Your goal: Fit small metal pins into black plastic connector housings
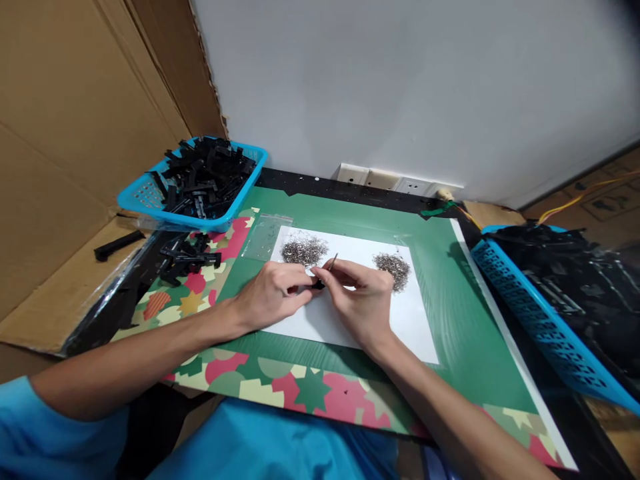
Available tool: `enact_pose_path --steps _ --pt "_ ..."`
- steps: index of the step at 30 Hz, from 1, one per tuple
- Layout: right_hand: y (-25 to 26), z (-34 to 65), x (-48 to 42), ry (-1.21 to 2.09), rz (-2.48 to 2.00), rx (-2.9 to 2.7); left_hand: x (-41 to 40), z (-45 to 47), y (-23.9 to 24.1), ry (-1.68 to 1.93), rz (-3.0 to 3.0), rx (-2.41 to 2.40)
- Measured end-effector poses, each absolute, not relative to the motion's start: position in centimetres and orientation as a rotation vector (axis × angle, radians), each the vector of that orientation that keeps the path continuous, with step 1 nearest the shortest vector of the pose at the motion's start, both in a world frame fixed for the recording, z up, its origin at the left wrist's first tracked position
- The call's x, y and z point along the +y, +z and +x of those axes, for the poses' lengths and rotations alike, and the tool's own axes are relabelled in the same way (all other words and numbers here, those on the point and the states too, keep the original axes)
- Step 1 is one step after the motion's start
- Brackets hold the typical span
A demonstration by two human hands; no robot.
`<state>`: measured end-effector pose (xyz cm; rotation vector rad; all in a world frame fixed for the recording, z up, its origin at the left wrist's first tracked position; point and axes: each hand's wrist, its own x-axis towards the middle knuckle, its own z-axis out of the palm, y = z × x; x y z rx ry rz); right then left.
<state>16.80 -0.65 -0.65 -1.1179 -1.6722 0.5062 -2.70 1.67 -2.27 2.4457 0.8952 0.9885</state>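
Note:
My left hand (275, 293) is closed on a small black plastic part (319, 284), mostly hidden by the fingers. Against it, my right hand (364, 300) pinches a thin, dark, pointed tool (334, 259); only its upper end shows, so its exact kind is unclear. Both hands meet above a white sheet (320, 327). Two piles of tiny metal pieces rest on that sheet: the left pile (304, 251) lies just beyond my left hand, and the right pile (393, 271) lies beside my right hand.
At the back left, a blue basket (240, 217) is heaped with black plastic parts. Several loose parts (187, 259) lie before it. Another blue basket (530, 313) of black parts stands at right. A clear bag (265, 237) lies on the green mat (460, 320). Wall sockets (383, 180) line the back.

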Motion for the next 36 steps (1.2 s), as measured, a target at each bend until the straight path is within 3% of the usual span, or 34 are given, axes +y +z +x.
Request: enact_pose_path --steps 13,21,36 --pt "0.9 19.0 0.6 0.715 -1.036 -1.372 1.8 -2.6 -1.8 1.100 2.354 0.912" --pt "2.6 22.7 1.0 0.260 -1.037 -2.000 1.5 -2.7 -1.5 1.285 2.352 0.874" --pt "4.0 23.0 0.5 0.127 -0.996 -2.507 1.3 -2.9 -1.6 1.231 2.390 0.900"
